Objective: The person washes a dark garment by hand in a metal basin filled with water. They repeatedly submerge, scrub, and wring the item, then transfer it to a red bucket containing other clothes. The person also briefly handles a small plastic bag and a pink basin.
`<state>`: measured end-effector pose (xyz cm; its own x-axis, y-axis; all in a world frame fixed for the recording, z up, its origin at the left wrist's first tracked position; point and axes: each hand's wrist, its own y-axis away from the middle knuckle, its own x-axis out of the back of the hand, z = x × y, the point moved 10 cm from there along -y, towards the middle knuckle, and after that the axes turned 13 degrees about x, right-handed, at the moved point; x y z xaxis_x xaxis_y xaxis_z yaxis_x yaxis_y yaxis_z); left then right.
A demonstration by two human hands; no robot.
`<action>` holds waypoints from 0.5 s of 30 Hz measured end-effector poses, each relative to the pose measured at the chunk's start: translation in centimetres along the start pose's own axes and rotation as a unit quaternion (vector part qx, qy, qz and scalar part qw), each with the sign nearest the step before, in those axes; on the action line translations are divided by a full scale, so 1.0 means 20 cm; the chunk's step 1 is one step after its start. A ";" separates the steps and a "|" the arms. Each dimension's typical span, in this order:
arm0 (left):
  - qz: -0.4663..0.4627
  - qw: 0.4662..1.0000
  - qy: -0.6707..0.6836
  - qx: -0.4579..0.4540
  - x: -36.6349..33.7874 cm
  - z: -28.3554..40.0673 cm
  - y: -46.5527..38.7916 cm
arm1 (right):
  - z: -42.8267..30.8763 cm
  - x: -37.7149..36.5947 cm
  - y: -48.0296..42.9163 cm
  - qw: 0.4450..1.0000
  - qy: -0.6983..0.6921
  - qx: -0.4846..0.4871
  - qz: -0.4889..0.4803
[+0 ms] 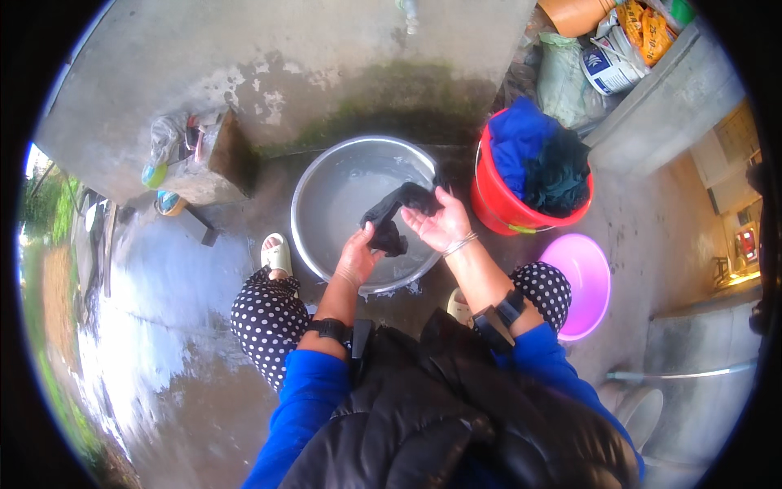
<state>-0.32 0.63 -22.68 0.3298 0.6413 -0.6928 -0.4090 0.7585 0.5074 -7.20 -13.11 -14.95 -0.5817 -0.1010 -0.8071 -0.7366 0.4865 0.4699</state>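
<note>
A wet black cloth [397,205], perhaps a small garment, is stretched between my hands above a wide metal basin [299,229]. My left hand [358,253] grips its lower left end, thumb on top. My right hand [441,223] is turned palm up, with the cloth's other end caught at the thumb and part of it hanging past the basin's right rim. Greyish water [342,202] lies in the basin under the cloth. Where the fabric bunches, some fingers are hidden.
Right of the basin stands a red bucket [489,205] heaped with blue clothing [519,140] and dark clothing [559,174]. A pink basin [589,287] sits near my right knee. At left, a concrete block [229,156] holds small items. A concrete wall [379,55] rises behind; the floor is wet.
</note>
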 end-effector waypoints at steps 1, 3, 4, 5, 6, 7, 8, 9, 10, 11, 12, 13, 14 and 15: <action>0.028 0.999 -0.010 -0.021 0.01 0.02 0.01 | 0.03 0.06 0.00 0.999 -0.013 -0.016 0.028; 0.064 0.997 -0.014 -0.042 0.03 0.06 0.03 | 0.04 0.16 0.01 0.999 -0.004 -0.015 0.043; 0.074 0.996 -0.008 -0.042 0.04 0.07 0.04 | 0.04 0.20 0.02 0.999 0.020 -0.016 0.031; 0.101 0.993 -0.004 -0.053 0.07 0.08 0.05 | 0.02 0.27 0.03 0.997 0.054 -0.003 0.049; 0.103 0.992 -0.023 -0.064 0.07 0.10 0.06 | 0.02 0.30 0.04 0.997 0.074 -0.008 0.030; 0.112 0.991 -0.031 -0.064 0.08 0.11 0.07 | -0.01 0.33 0.05 0.995 0.099 0.005 0.024; 0.133 0.987 -0.040 -0.074 0.10 0.12 0.08 | 0.00 0.36 0.07 0.993 0.117 -0.003 0.020; 0.142 0.985 -0.054 -0.078 0.10 0.13 0.09 | 0.00 0.39 0.08 0.990 0.137 -0.009 0.014; 0.164 0.981 -0.059 -0.084 0.12 0.15 0.10 | 0.00 0.41 0.09 0.988 0.156 -0.014 0.007; 0.172 0.979 -0.067 -0.084 0.12 0.15 0.11 | 0.01 0.41 0.10 0.985 0.170 -0.026 -0.008; 0.192 0.975 -0.073 -0.079 0.12 0.15 0.12 | 0.01 0.43 0.11 0.983 0.181 -0.024 -0.005; 0.185 0.976 -0.076 -0.088 0.11 0.16 0.13 | 0.00 0.47 0.11 0.977 0.214 -0.010 0.016; 0.190 0.975 -0.076 -0.090 0.10 0.16 0.14 | 0.00 0.51 0.11 0.974 0.223 -0.005 0.039; 0.197 0.972 -0.079 -0.097 0.10 0.17 0.16 | -0.02 0.55 0.12 0.967 0.241 0.011 0.076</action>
<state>1.96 4.69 -20.59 0.2348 0.8992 -0.3693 -0.6780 0.4237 0.6006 -15.52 -13.44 -22.65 -0.7798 -0.4180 -0.4661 -0.6257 0.5447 0.5584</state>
